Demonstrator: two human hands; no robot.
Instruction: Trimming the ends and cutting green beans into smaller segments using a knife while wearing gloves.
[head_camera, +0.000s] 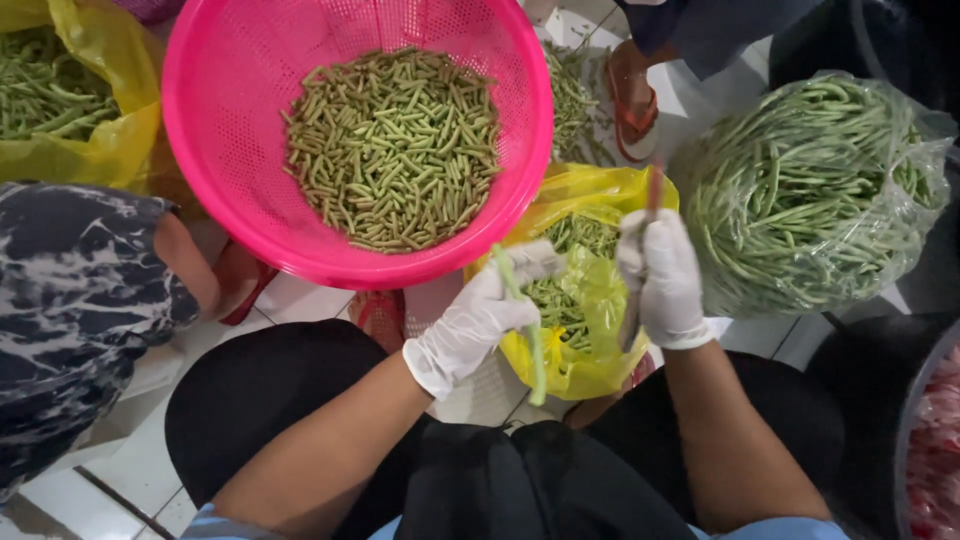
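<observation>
My left hand (480, 315), in a white glove, grips a long green bean (533, 340) that runs from my fingertips down past my wrist. My right hand (665, 280), also gloved, is closed on a knife with a reddish handle (654, 188); its blade is blurred beside the bean. Both hands hover over a yellow plastic bag (600, 290) holding green bean scraps. Just above the hands stands a pink perforated basket (230, 150) filled with short cut bean pieces (395, 145).
A clear bag of whole long beans (810, 190) lies at right. Another yellow bag of beans (70, 100) sits at top left. Another person's patterned sleeve and arm (90, 290) are at left; someone's sandalled foot (630, 95) rests on the tiled floor. A dark tub (900, 420) stands at lower right.
</observation>
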